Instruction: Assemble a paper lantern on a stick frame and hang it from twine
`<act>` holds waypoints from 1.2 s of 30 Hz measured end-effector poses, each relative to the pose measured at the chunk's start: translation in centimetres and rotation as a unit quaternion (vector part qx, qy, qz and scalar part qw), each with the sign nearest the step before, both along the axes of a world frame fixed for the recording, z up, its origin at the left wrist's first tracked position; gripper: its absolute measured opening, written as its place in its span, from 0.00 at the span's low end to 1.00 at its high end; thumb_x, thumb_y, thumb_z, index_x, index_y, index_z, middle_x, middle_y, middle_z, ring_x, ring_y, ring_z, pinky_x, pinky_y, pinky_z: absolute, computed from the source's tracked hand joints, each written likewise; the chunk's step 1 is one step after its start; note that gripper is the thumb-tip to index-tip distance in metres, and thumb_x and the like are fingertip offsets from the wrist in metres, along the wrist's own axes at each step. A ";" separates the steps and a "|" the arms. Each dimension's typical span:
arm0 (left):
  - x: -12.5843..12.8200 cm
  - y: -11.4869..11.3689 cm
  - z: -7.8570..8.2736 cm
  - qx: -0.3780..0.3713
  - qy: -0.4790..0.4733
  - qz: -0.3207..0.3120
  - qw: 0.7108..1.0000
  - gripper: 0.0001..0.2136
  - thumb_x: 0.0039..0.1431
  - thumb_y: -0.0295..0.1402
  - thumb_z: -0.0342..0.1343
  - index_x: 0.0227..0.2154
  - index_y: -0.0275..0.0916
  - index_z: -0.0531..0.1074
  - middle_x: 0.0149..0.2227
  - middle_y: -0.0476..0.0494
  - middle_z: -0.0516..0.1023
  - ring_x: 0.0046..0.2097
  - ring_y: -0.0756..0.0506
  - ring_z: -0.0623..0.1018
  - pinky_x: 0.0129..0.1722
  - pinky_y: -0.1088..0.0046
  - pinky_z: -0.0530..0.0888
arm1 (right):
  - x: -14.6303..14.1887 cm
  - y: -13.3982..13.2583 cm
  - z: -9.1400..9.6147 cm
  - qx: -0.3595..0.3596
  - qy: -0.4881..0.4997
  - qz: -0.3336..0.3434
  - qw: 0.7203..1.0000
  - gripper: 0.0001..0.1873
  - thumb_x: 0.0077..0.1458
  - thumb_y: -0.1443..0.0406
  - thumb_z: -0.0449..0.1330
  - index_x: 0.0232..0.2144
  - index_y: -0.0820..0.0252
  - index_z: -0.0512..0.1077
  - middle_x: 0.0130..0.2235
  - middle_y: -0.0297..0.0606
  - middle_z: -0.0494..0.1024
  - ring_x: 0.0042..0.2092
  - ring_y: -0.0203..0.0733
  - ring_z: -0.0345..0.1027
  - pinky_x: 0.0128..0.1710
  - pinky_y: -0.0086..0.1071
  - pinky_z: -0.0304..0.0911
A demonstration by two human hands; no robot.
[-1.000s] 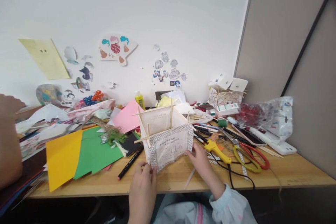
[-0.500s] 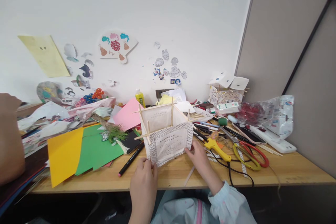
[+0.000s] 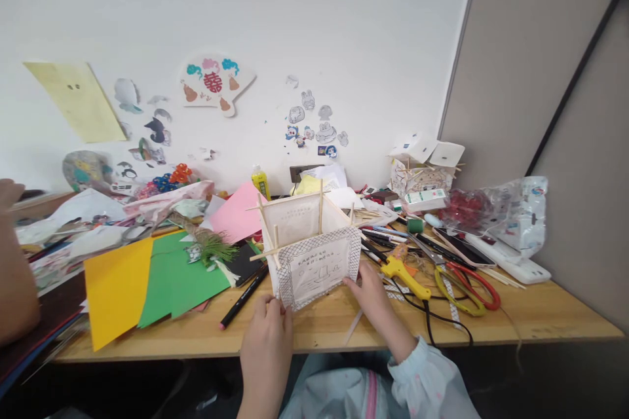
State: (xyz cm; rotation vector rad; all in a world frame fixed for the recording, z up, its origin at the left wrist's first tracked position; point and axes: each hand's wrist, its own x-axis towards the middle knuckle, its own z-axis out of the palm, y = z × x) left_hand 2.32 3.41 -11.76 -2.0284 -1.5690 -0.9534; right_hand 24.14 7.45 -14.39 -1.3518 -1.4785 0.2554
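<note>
A box-shaped paper lantern (image 3: 319, 272) on a frame of thin wooden sticks stands tilted at the front of the desk. Its near panel carries a patterned border, handwriting and line drawings. My left hand (image 3: 268, 334) is closed at the lantern's lower left corner, fingers bent against the paper. On the other side, my right hand (image 3: 371, 298) grips the lower right edge, thumb on the front panel and fingers mostly hidden behind it. A black marker (image 3: 244, 298) with a pink end lies left of the lantern. To the right rests a yellow hot glue gun (image 3: 405, 276).
Scissors with red and yellow handles (image 3: 474, 288), a phone (image 3: 464, 249) and pens crowd the right. Yellow card (image 3: 118, 291) and green card (image 3: 184, 288) lie left. Another person's arm (image 3: 17, 262) shows at the left edge. The wooden desk (image 3: 550, 321) ends just before me.
The view has shifted slightly. Both hands keep their hold on the lantern, which stays in nearly the same place. The other person's arm at the left has moved a little.
</note>
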 end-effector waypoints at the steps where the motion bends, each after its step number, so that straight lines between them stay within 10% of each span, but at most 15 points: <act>1: 0.0 0.0 0.0 0.000 -0.001 0.000 1.000 0.08 0.62 0.29 0.43 0.26 0.41 0.61 0.35 0.42 0.72 0.29 0.47 0.74 0.25 0.72 0.65 | 0.0 0.0 0.0 0.001 0.001 0.000 1.000 0.17 0.46 0.73 0.58 0.41 0.60 0.71 0.43 0.44 0.76 0.46 0.50 0.69 0.47 0.44 0.64; 18: -0.2 0.4 -0.3 0.028 0.018 -0.022 0.999 0.10 0.62 0.29 0.42 0.27 0.40 0.65 0.34 0.39 0.73 0.27 0.46 0.71 0.25 0.70 0.67 | 0.0 -0.5 0.5 0.011 0.031 -0.015 0.999 0.03 0.46 0.68 0.58 0.28 0.58 0.68 0.32 0.38 0.72 0.37 0.46 0.65 0.40 0.38 0.61; 25: -0.1 -0.9 -1.6 0.168 0.098 -0.021 0.981 0.08 0.59 0.35 0.53 0.38 0.36 0.69 0.45 0.28 0.72 0.47 0.34 0.73 0.42 0.57 0.70 | 0.1 -1.8 1.7 0.014 0.106 -0.020 0.994 0.11 0.47 0.61 0.58 0.20 0.56 0.60 0.25 0.33 0.63 0.31 0.41 0.57 0.35 0.34 0.57; 31: 0.6 -1.2 -2.4 0.266 0.129 -0.039 0.954 0.15 0.51 0.36 0.63 0.41 0.39 0.70 0.44 0.34 0.74 0.44 0.36 0.75 0.42 0.59 0.68 | -1.4 -4.0 3.7 -0.049 0.222 0.100 0.969 0.15 0.51 0.53 0.55 0.24 0.58 0.65 0.24 0.34 0.69 0.28 0.39 0.65 0.29 0.32 0.63; 36: 1.5 -1.3 -0.8 0.262 0.105 -0.093 0.955 0.07 0.52 0.29 0.62 0.34 0.35 0.71 0.36 0.35 0.77 0.41 0.35 0.75 0.38 0.59 0.68 | -3.8 -6.2 7.0 -0.081 0.370 0.293 0.878 0.21 0.48 0.49 0.62 0.37 0.58 0.71 0.37 0.39 0.78 0.38 0.42 0.72 0.39 0.34 0.67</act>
